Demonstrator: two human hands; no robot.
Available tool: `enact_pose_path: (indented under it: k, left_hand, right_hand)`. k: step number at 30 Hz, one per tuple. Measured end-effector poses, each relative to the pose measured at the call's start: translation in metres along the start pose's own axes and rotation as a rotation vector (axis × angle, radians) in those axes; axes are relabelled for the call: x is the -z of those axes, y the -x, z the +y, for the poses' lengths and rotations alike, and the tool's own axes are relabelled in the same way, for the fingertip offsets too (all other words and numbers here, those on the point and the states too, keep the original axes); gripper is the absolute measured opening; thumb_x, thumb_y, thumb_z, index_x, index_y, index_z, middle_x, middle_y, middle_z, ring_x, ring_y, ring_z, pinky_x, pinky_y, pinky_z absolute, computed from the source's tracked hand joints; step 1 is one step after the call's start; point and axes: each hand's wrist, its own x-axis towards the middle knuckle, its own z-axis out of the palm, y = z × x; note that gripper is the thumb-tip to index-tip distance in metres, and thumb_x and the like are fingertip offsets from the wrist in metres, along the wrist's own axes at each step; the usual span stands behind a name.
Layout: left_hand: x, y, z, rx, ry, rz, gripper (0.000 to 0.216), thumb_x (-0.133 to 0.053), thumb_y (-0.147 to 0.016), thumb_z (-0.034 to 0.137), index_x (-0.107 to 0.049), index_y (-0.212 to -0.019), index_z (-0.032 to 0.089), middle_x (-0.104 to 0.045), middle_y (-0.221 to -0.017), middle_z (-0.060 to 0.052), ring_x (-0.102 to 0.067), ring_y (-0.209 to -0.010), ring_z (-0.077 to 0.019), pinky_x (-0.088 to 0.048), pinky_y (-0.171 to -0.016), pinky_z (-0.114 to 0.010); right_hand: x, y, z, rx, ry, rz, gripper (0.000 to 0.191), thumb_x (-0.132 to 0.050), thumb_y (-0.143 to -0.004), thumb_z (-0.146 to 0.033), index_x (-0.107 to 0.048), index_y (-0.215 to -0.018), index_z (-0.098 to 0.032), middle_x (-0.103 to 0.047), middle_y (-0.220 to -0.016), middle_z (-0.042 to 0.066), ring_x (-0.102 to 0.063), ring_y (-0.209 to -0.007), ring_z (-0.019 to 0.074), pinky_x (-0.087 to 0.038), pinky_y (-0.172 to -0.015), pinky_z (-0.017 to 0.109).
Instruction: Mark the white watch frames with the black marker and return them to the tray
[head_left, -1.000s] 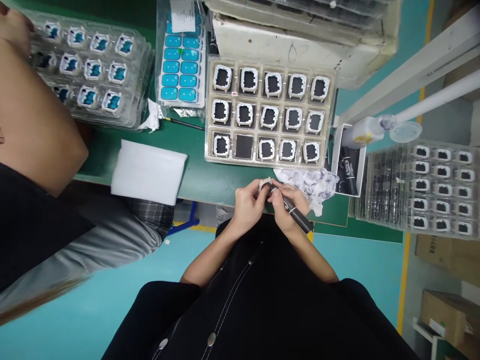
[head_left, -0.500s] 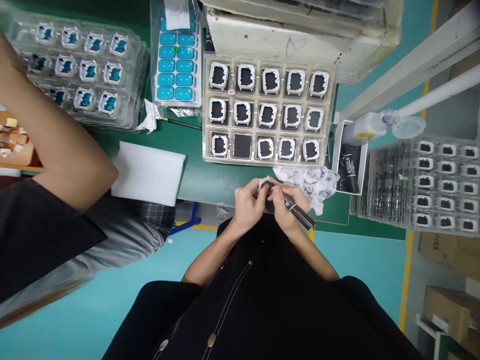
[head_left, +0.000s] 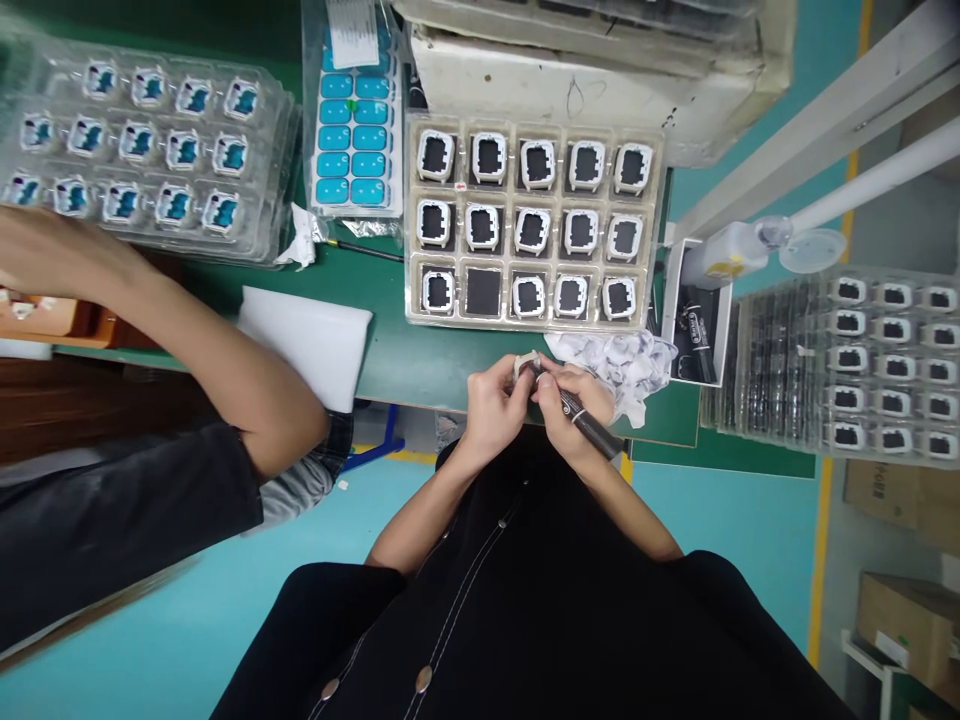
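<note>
The left hand point(head_left: 491, 405) pinches a small white frame point(head_left: 526, 367) in its fingers while the right hand point(head_left: 570, 408) grips a black marker point(head_left: 585, 421), tip at the frame, just above the green counter point(head_left: 420, 355) edge, near the compartment tray point(head_left: 531, 224).

table point(head_left: 420, 355): dark green
pen point(head_left: 583, 424): black, small white marks
part point(head_left: 527, 363): white, in the fingers
tray point(head_left: 531, 226): beige, holding white frames with black centres, one plain black square
sheet point(head_left: 351, 140): bright blue pads in rows, at 11 o'clock
foam point(head_left: 307, 335): plain white
floor point(head_left: 187, 620): turquoise, yellow line
dress point(head_left: 525, 600): black, white stitching, silver buttons
</note>
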Motion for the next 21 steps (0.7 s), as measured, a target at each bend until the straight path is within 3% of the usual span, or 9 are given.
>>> enact_pose_path:
  k: [4, 8, 14, 18, 21]
  left_hand:
    - [0.003, -0.006, 0.001, 0.114, 0.183, -0.083, 0.031, -0.072, -0.104, 0.047, -0.076, -0.097, 0.017, -0.073, -0.082, -0.002, -0.066, -0.070, -0.0139, -0.055, -0.068, -0.025]
    - [0.006, -0.013, 0.008, 0.254, 0.404, -0.176, 0.049, -0.087, -0.090, 0.063, -0.076, -0.099, 0.015, -0.079, -0.088, -0.004, -0.074, -0.070, -0.0163, -0.068, -0.074, -0.031]
    - [0.012, -0.018, 0.017, 0.326, 0.497, -0.216, 0.061, -0.097, -0.079, 0.069, -0.074, -0.096, 0.015, -0.079, -0.083, -0.006, -0.077, -0.066, -0.0180, -0.070, -0.065, -0.030]
    - [0.012, -0.017, 0.018, 0.333, 0.496, -0.228, 0.059, -0.098, -0.078, 0.067, -0.075, -0.094, 0.015, -0.081, -0.085, -0.008, -0.079, -0.067, -0.0196, -0.070, -0.064, -0.030]
    - [0.008, -0.015, 0.017, 0.296, 0.455, -0.206, 0.055, -0.095, -0.083, 0.066, -0.078, -0.095, 0.015, -0.082, -0.088, -0.010, -0.078, -0.065, -0.0186, -0.064, -0.055, -0.026]
  right_hand:
    - [0.000, 0.005, 0.003, -0.135, -0.113, 0.051, 0.014, -0.072, -0.108, -0.023, -0.067, -0.096, -0.027, -0.077, -0.074, -0.003, -0.087, -0.104, 0.0273, -0.071, -0.088, 0.042]
    - [-0.003, 0.010, 0.007, -0.198, -0.238, 0.101, 0.014, -0.073, -0.109, -0.026, -0.064, -0.098, -0.028, -0.073, -0.069, -0.005, -0.087, -0.103, 0.0272, -0.071, -0.086, 0.042]
    - [-0.004, 0.012, 0.010, -0.237, -0.228, 0.114, 0.017, -0.072, -0.111, -0.038, -0.060, -0.102, -0.029, -0.073, -0.069, -0.005, -0.086, -0.089, 0.0256, -0.072, -0.078, 0.042]
    - [-0.004, 0.010, 0.010, -0.237, -0.267, 0.176, 0.022, -0.073, -0.111, -0.038, -0.056, -0.100, -0.028, -0.070, -0.069, -0.008, -0.077, -0.067, 0.0185, -0.066, -0.070, 0.036]
    - [-0.004, 0.009, 0.009, -0.273, -0.266, 0.244, 0.027, -0.074, -0.110, -0.041, -0.055, -0.096, -0.027, -0.067, -0.068, -0.009, -0.071, -0.057, 0.0157, -0.063, -0.066, 0.033]
